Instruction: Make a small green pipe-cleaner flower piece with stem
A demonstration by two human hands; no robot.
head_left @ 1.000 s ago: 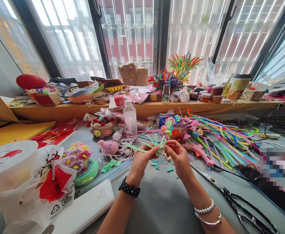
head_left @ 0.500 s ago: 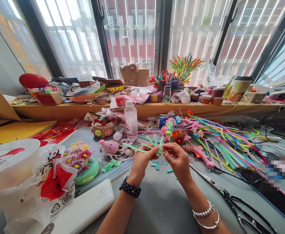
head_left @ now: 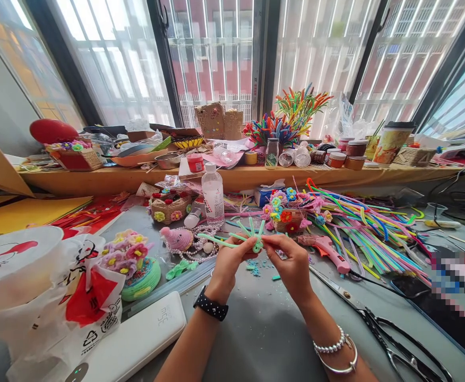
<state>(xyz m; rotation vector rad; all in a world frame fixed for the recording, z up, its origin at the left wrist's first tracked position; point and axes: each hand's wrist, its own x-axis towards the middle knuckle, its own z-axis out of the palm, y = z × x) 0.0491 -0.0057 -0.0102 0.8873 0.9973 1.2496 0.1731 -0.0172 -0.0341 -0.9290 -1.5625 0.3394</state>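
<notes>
A bundle of light green pipe cleaners [head_left: 251, 228] fans out above my fingers, with small loops bent at its right end. My left hand [head_left: 232, 261] pinches the bundle between thumb and fingers, and one long stem sticks out to the left. At the looped end, the thumb and fingertips of my right hand [head_left: 289, 260] are closed on the pipe cleaners. Green clippings [head_left: 253, 267] lie on the table just beyond my hands. To the right are a pink glue gun [head_left: 330, 253] and large black-handled scissors [head_left: 362, 307], lying with their blades nearly closed.
A white power bank [head_left: 137, 339] and a bagged drink cup [head_left: 21, 265] stand at the left front, near a green crocheted flower pot [head_left: 143, 278]. A clear bottle [head_left: 213, 193] stands ahead. Many coloured pipe cleaners [head_left: 376, 233] spread to the right, by a phone [head_left: 447, 318].
Both hands stay nearly in place on the green pipe cleaners. My right fingertips have shifted slightly left against the looped end.
</notes>
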